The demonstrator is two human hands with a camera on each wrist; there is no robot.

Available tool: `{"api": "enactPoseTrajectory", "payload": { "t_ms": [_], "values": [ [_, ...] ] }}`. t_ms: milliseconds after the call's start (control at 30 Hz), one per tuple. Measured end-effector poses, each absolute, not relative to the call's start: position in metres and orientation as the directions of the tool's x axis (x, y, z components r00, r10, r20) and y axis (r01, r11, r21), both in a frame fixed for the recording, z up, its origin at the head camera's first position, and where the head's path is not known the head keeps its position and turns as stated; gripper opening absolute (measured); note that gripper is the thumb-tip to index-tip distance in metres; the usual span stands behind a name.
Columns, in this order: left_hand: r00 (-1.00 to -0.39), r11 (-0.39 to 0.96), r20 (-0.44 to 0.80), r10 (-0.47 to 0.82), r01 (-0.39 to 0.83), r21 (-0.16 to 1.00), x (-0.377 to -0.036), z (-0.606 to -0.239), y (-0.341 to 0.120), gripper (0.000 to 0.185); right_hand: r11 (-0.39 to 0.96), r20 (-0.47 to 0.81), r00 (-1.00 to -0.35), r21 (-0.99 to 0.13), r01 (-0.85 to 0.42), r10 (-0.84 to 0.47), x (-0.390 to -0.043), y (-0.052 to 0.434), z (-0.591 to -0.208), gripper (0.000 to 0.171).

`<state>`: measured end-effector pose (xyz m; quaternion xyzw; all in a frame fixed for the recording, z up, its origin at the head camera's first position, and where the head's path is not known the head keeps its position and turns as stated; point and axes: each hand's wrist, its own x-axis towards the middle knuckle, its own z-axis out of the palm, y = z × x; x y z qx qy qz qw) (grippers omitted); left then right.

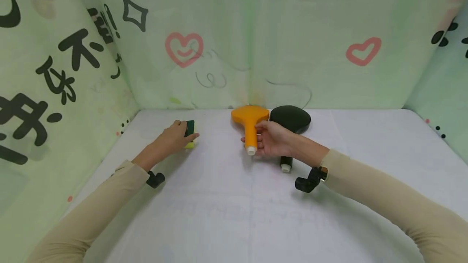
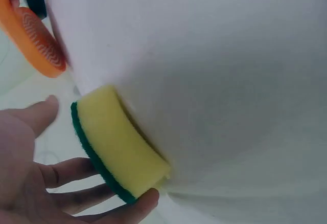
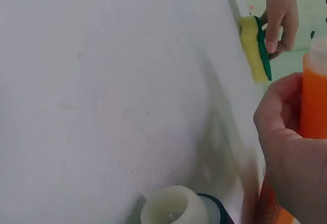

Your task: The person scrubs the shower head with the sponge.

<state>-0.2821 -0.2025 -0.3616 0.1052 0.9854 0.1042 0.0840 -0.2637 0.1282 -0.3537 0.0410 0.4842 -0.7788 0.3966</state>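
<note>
A yellow sponge (image 2: 120, 142) with a green scouring side (image 1: 190, 128) lies on the table at the left. My left hand (image 1: 172, 136) is over it, fingers touching the green side, while the thumb stands apart from it in the left wrist view. My right hand (image 1: 276, 139) holds an orange shower head (image 1: 250, 127) by its handle, fingers passing behind it. Its white hollow end points toward me; ring-patterned holes on its face show in the left wrist view. Beside it lies a black shower head (image 1: 289, 117), its handle partly hidden behind my right hand.
The white table (image 1: 219, 214) ends at a pale green cloth wall (image 1: 310, 72) with hearts and scribbles. Another cloth side (image 1: 22, 72) with large black characters rises at the left. A black wrist camera (image 1: 308, 180) hangs under my right forearm, another (image 1: 156, 180) under the left.
</note>
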Motion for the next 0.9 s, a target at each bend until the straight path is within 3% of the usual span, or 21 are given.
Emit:
{"api": "enactPoseTrajectory", "payload": {
  "t_ms": [233,467,633,733,900],
  "values": [
    [-0.979,0.971,-0.133,0.153,0.123,0.207,-0.294,-0.359,-0.194,0.066,-0.499,-0.403,-0.71,-0.514,0.697,-0.577,-0.261,0.124,-0.352,0.052],
    [-0.985,0.966,-0.156,0.075,0.034,0.255,-0.3,-0.357,-0.188,0.072,-0.584,-0.287,-0.72,-0.436,0.685,-0.632,-0.256,0.12,-0.356,0.05],
    [-0.963,0.924,-0.267,0.048,-0.058,0.378,-0.301,-0.354,-0.197,0.086,-0.559,-0.199,-0.764,-0.573,0.599,-0.614,-0.245,0.119,-0.361,0.039],
    [-0.952,0.871,-0.299,0.063,-0.094,0.482,-0.3,-0.35,-0.2,0.085,-0.541,-0.131,-0.802,-0.674,0.503,-0.583,-0.242,0.122,-0.358,0.032],
    [-0.957,0.606,-0.257,0.132,-0.127,0.786,-0.286,-0.34,-0.192,0.075,-0.528,-0.029,-0.809,-0.744,0.41,-0.587,-0.241,0.139,-0.35,0.027]
  ]
}}
